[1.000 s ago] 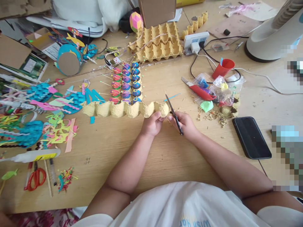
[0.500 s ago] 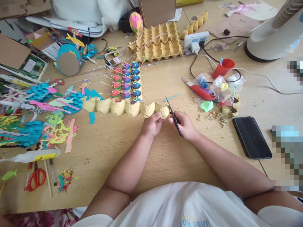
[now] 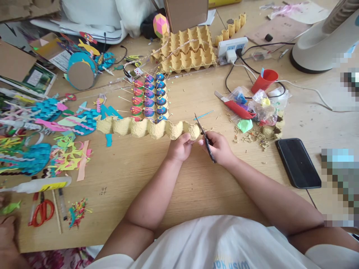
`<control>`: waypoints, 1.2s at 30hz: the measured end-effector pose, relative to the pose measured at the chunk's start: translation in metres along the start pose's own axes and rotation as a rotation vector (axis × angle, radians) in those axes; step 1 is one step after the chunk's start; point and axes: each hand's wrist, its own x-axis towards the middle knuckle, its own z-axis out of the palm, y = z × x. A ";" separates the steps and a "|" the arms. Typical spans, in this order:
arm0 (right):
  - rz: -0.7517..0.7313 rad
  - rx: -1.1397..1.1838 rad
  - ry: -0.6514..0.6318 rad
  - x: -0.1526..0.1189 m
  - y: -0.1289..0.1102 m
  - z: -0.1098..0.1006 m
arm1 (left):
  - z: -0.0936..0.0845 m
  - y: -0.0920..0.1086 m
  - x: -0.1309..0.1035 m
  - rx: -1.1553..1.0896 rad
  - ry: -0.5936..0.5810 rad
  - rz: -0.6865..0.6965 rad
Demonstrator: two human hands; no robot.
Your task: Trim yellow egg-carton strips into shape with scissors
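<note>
At far left, another person's hand [image 3: 8, 228] rests by the red scissors [image 3: 42, 212]. The left hand [image 3: 182, 146] has its grip closed on the egg-carton strip [image 3: 140, 127], which partly covers the painted eggs [image 3: 150, 98]; the right hand's [image 3: 220, 147] grip is closed around dark scissors [image 3: 206, 141].

Another person's hand [image 3: 8, 231] has come into view at lower left, near the green fish cutout [image 3: 11, 207]; the egg-carton strip [image 3: 138, 129] and scissors [image 3: 208, 145] have shifted slightly left.
</note>
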 end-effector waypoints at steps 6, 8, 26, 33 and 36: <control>-0.013 -0.002 0.023 0.000 -0.001 0.002 | 0.000 -0.001 0.000 -0.017 0.015 -0.008; -0.009 0.004 0.016 0.000 -0.001 0.002 | -0.001 -0.001 0.000 -0.015 0.015 -0.005; 0.032 0.309 0.095 -0.001 0.001 0.000 | 0.007 0.003 -0.003 -0.020 0.012 -0.005; -0.042 0.230 -0.080 0.001 0.001 -0.002 | 0.007 0.003 -0.002 -0.023 0.039 0.005; -0.039 0.248 -0.129 0.002 0.000 -0.003 | 0.007 0.003 -0.002 -0.021 0.043 0.018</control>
